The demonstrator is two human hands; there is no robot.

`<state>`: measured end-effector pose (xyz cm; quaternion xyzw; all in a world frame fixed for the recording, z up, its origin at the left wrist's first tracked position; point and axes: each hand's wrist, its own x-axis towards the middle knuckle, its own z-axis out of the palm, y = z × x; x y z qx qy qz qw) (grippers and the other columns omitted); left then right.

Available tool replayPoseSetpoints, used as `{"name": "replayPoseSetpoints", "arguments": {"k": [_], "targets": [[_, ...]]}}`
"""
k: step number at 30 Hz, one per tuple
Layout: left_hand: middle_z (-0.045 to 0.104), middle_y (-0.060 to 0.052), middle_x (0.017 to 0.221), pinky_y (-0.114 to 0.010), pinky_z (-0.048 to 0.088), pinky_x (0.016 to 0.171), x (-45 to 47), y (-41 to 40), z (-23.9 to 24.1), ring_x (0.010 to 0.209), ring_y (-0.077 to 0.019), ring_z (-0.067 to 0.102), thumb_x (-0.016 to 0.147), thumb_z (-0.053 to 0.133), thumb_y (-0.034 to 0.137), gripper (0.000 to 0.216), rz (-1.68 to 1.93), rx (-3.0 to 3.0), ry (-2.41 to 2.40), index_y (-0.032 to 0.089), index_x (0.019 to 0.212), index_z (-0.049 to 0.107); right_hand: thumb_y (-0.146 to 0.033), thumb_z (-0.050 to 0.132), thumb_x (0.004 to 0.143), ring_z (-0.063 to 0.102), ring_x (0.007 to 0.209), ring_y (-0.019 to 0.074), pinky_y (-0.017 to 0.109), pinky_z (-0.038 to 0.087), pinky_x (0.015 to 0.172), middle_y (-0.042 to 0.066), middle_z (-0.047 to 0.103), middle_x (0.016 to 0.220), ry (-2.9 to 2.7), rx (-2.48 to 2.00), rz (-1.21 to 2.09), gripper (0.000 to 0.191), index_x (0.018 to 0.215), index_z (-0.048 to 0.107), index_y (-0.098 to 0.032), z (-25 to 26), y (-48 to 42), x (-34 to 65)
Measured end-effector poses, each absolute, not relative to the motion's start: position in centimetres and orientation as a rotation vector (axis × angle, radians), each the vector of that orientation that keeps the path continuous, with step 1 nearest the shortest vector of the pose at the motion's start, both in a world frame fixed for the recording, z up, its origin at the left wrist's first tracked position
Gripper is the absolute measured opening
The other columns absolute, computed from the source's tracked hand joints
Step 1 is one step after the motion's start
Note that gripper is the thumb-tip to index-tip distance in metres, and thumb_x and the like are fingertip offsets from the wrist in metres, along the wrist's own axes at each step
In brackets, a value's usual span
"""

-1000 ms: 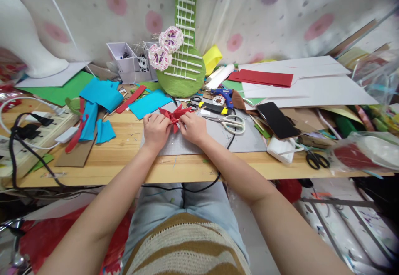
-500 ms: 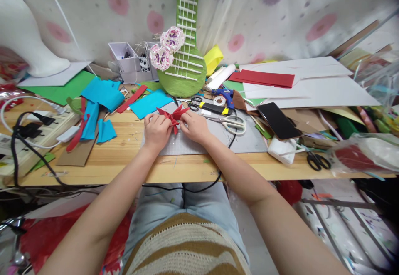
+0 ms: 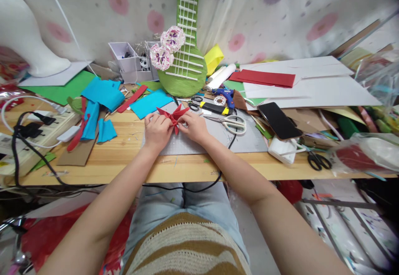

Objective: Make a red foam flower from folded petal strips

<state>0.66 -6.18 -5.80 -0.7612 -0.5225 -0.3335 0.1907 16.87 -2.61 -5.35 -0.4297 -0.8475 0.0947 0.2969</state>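
Observation:
Between my two hands is a red paper flower with pointed petals, held just over the grey cutting mat. My left hand is closed on its left side, the fingers curled over the petals. My right hand pinches it from the right, thumb and fingers close to its middle. The fingertips partly hide the flower's centre. Just right of my right hand lie white-handled scissors, and behind them a black and yellow utility knife.
A green guitar-shaped craft piece stands at the back. Near it lie a blue glue gun and blue crepe paper. To the right are a phone and black scissors; a power strip is at left.
My right hand has shifted slightly left, its fingers now nearer the flower's centre. The left hand keeps its grip almost unmoved.

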Motion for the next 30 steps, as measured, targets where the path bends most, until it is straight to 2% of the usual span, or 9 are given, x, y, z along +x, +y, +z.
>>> {"name": "replayPoseSetpoints", "arguments": {"k": [3, 7, 20, 26, 30], "targets": [[0.06, -0.004, 0.068, -0.04, 0.031, 0.084, 0.6, -6.1, -5.9, 0.076, -0.0202, 0.05, 0.083, 0.053, 0.027, 0.019, -0.918, -2.138, -1.456, 0.021, 0.065, 0.057, -0.021, 0.056, 0.079, 0.056, 0.073, 0.0111, 0.022, 0.039, 0.066, 0.0, 0.065, 0.087, -2.166, -1.139, 0.435, 0.012, 0.083, 0.067, -0.02, -5.6, -2.2, 17.1], [0.06, -0.003, 0.068, -0.04, 0.031, 0.084, 0.5, -6.1, -5.9, 0.075, -0.02, 0.05, 0.082, 0.055, 0.028, 0.018, -0.885, -2.12, -1.424, 0.021, 0.065, 0.057, -0.018, 0.057, 0.077, 0.055, 0.071, 0.0104, 0.022, 0.04, 0.066, 0.0, 0.065, 0.084, -2.143, -1.1, 0.559, 0.012, 0.082, 0.068, -0.019, -5.7, -1.7, 17.3], [0.061, -0.003, 0.07, -0.041, 0.03, 0.086, 0.5, -6.0, -6.1, 0.076, -0.0205, 0.051, 0.082, 0.054, 0.028, 0.018, -0.909, -2.174, -1.453, 0.022, 0.066, 0.057, -0.02, 0.054, 0.078, 0.055, 0.072, 0.0114, 0.023, 0.041, 0.066, 0.001, 0.064, 0.084, -2.158, -1.158, 0.566, 0.011, 0.081, 0.065, -0.018, -5.8, -1.7, 17.1], [0.064, -0.002, 0.07, -0.041, 0.03, 0.088, 0.0, -5.9, -6.0, 0.077, -0.0199, 0.052, 0.082, 0.057, 0.032, 0.019, -0.942, -2.171, -1.43, 0.022, 0.066, 0.06, -0.024, 0.051, 0.086, 0.058, 0.093, 0.0154, 0.025, 0.041, 0.07, 0.004, 0.062, 0.108, -2.217, -1.13, 0.341, 0.016, 0.096, 0.063, -0.021, -5.3, -2.4, 17.2], [0.065, -0.002, 0.071, -0.042, 0.03, 0.09, -0.3, -5.9, -5.8, 0.077, -0.0191, 0.054, 0.083, 0.056, 0.036, 0.022, -0.981, -2.176, -1.431, 0.023, 0.066, 0.061, -0.03, 0.051, 0.088, 0.059, 0.096, 0.0161, 0.025, 0.04, 0.07, 0.004, 0.062, 0.112, -2.353, -1.087, 0.331, 0.02, 0.104, 0.06, -0.023, -5.2, -2.7, 17.6]]}}
